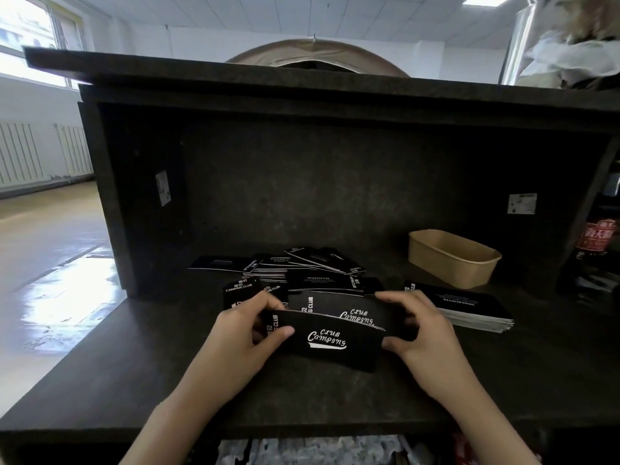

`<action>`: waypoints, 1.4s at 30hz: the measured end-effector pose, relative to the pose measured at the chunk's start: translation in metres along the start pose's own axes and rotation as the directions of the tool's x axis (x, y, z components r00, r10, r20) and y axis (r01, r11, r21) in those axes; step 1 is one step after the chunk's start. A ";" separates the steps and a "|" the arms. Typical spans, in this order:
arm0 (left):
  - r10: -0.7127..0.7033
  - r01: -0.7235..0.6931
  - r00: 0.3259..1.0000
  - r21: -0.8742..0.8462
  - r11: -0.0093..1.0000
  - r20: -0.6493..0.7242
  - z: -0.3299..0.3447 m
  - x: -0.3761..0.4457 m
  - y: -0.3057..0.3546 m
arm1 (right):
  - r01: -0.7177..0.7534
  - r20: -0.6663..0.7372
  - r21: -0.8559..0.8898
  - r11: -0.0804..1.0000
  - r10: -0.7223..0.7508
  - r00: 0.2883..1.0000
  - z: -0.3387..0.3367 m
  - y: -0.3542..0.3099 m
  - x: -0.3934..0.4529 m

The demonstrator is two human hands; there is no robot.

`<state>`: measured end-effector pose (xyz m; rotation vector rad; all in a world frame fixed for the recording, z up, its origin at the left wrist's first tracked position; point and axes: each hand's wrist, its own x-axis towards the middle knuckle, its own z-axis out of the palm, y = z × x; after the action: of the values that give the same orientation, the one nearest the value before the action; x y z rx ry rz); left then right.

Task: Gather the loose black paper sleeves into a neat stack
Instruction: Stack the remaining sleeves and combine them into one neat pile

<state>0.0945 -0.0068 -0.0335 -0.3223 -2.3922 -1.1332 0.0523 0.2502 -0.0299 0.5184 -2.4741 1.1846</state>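
Both hands hold a small bundle of black paper sleeves [330,337] with white "Club Camping" print, just above the dark counter. My left hand [243,330] grips the bundle's left end, thumb on top. My right hand [414,327] grips its right end, fingers curled over the far edge. Behind the bundle lies a loose pile of black sleeves [295,270], fanned at different angles. A neat stack of sleeves [469,305] lies flat to the right of my right hand.
A brown paper tray [453,256] stands at the back right. The dark counter [134,364] has a back wall and a shelf overhead. A red-labelled bottle [595,239] stands at the far right. The counter's left edge drops to a shiny floor.
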 end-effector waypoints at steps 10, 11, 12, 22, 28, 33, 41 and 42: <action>0.024 -0.024 1.000 0.018 1.000 -0.018 0.008 0.004 -0.005 | 0.059 -0.022 0.264 0.963 -0.055 0.998 -0.003 -0.002 -0.002; 0.023 -0.023 1.000 -0.003 1.000 -0.001 0.008 0.003 -0.005 | 0.070 0.003 0.261 0.963 -0.073 0.997 -0.003 -0.004 -0.003; 0.028 -0.028 0.999 -0.011 1.000 0.016 0.008 0.003 -0.004 | 0.073 0.018 0.276 0.958 -0.081 0.997 -0.004 -0.006 -0.003; 0.069 -0.066 0.997 0.067 0.996 -0.031 -0.002 -0.003 -0.007 | -0.154 0.156 -0.266 0.952 0.200 0.967 0.006 0.008 0.004; 0.089 -0.089 0.996 0.078 0.993 0.000 -0.001 -0.007 -0.006 | -0.143 0.117 -0.088 0.986 0.153 0.981 0.001 0.003 0.003; 0.115 -0.115 0.993 0.090 0.989 0.007 -0.002 -0.007 -0.002 | -0.123 0.032 -0.033 0.992 0.124 0.992 0.001 0.005 0.003; 0.114 -0.114 0.993 0.063 0.991 0.013 -0.002 -0.008 0.001 | -0.160 -0.122 0.153 0.975 0.180 0.976 0.000 0.012 0.001; 0.106 -0.107 0.994 0.060 0.992 0.009 -0.001 -0.008 0.000 | -0.140 -0.135 0.166 0.976 0.163 0.977 -0.001 0.012 0.000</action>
<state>0.1018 -0.0081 -0.0369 -0.4284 -2.3789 -1.0112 0.0468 0.2581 -0.0371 0.2727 -2.3410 1.4303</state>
